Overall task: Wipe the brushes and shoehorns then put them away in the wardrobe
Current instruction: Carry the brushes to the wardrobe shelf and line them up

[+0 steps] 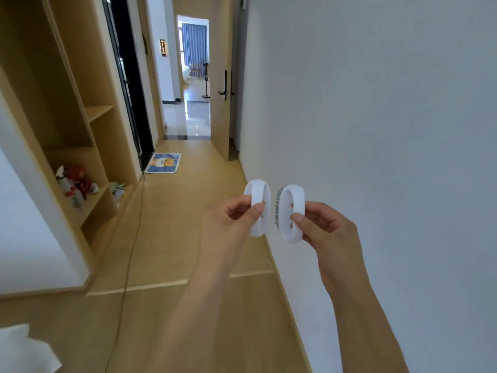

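Observation:
I hold two round white brushes up in front of me, side by side and a small gap apart. My left hand (pixel 236 215) pinches the loop handle of the left brush (pixel 259 195). The right brush (pixel 291 230) shows grey bristles along its left edge, and my right hand (pixel 322 224) pinches its loop handle. The open wooden wardrobe (pixel 80 125) stands along the left wall, its shelves facing the corridor. No shoehorn or cloth is in view.
A low wardrobe shelf holds a red plush toy (pixel 78 179) and a spray bottle (pixel 64 184). A black cable (pixel 134 238) trails along the wooden floor. A blue doormat (pixel 163 163) lies ahead by an open door (pixel 222 84). The white wall (pixel 376 103) is close on my right.

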The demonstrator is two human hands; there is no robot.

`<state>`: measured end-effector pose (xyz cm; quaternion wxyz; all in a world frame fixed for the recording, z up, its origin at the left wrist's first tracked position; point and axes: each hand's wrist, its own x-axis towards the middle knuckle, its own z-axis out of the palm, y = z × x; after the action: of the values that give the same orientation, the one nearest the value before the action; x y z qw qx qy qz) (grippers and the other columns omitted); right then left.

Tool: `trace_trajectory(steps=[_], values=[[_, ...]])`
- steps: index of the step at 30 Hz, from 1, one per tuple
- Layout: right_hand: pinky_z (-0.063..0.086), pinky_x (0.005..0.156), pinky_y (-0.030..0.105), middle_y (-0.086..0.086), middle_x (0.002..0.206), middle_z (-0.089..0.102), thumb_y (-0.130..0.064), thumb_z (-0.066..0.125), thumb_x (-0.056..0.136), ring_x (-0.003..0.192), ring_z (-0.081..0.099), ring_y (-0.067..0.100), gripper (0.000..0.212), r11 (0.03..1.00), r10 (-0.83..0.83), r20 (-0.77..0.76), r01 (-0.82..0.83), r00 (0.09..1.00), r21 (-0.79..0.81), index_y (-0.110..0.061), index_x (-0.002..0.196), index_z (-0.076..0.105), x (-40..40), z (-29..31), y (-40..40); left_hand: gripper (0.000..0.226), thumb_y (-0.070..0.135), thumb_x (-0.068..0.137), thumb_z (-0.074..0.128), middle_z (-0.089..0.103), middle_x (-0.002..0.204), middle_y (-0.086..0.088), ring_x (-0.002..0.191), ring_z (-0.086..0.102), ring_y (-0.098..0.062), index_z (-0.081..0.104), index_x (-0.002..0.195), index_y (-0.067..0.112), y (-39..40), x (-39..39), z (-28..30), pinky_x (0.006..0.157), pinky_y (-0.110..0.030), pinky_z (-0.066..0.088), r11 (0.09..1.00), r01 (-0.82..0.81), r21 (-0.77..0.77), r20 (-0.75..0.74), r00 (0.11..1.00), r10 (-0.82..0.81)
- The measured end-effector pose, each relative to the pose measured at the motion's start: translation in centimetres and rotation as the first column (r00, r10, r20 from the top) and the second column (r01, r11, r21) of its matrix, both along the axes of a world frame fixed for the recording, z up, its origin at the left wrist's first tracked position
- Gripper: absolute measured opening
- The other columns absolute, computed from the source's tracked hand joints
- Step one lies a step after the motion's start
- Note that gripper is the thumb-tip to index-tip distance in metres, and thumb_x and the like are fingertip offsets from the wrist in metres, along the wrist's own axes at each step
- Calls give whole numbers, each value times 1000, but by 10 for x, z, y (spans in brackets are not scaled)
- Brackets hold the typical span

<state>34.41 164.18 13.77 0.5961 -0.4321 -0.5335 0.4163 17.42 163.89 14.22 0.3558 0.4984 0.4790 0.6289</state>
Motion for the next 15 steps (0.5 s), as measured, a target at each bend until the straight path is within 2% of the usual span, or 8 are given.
trace_trajectory(steps=[4,8,15], values=[[59,89,43,1,98,78,-6,72,87,94,74,19,22,1000,4,-19,-4,1000,20,-23,101,78,-36,9,76,11,17,87,71,75,80,2,81,68,-24,78,85,25,76,-34,10,71,-34,57,999,3,51,-15,1000,-2],[58,92,45,2,99,78,-7,72,87,96,74,20,22,999,38,-29,-38,999,12,-22,102,78,-71,5,141,15,18,87,71,75,81,7,79,68,-18,78,84,31,135,-67,5,71,-30,56,999,-31,43,-42,999,33],[58,84,31,0,101,78,-6,72,87,96,74,17,25,983,183,-56,-184,982,-18,-19,109,77,-135,-16,256,17,16,87,71,75,80,9,75,68,-14,76,85,32,229,-127,-9,67,-25,55,986,-159,40,-89,983,162]])
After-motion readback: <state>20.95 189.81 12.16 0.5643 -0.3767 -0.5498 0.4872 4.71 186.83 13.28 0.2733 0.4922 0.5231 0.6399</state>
